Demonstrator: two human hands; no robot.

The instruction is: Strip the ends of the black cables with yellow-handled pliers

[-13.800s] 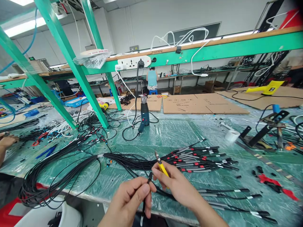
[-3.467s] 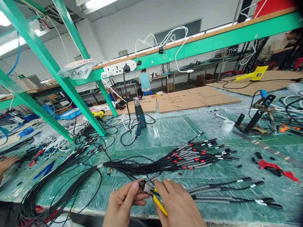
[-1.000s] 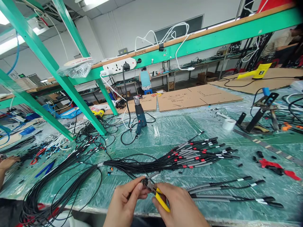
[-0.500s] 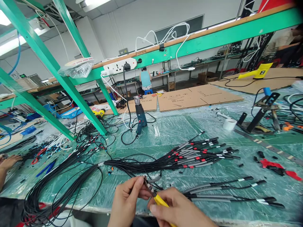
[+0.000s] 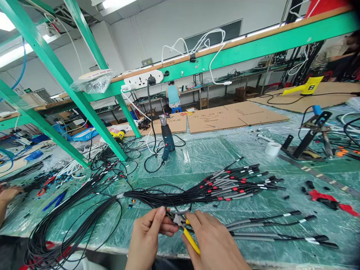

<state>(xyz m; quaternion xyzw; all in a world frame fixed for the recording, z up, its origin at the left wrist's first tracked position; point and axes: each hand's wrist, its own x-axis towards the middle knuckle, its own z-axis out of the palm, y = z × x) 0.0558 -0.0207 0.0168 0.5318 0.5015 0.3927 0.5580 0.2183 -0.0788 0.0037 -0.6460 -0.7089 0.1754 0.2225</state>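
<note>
My left hand (image 5: 147, 236) is closed in a pinch on a thin black cable at the bench's front edge; its fingers hide most of the held part. My right hand (image 5: 215, 238) grips yellow-handled pliers (image 5: 192, 243). Their handles are spread apart, and the metal jaws point left at the left fingertips. Whether the jaws touch the cable, I cannot tell. Just behind both hands runs a bundle of black cables (image 5: 165, 198), its right part fanned out with grey sleeves and red and white markers. Several separate cables with grey sleeves (image 5: 253, 237) lie right of my right hand.
A dark heat gun (image 5: 167, 140) stands on the bench beyond the bundle. To the right are a white tape roll (image 5: 272, 148), a black metal stand (image 5: 305, 138) and red scraps (image 5: 323, 195). Blue-handled pliers (image 5: 55, 200) lie left, near another person's hand (image 5: 9, 195).
My right hand has turned over the pliers, and their yellow handles now show spread apart. The left hand keeps its pinch almost in place. At far left, the other person's hand has shifted slightly.
</note>
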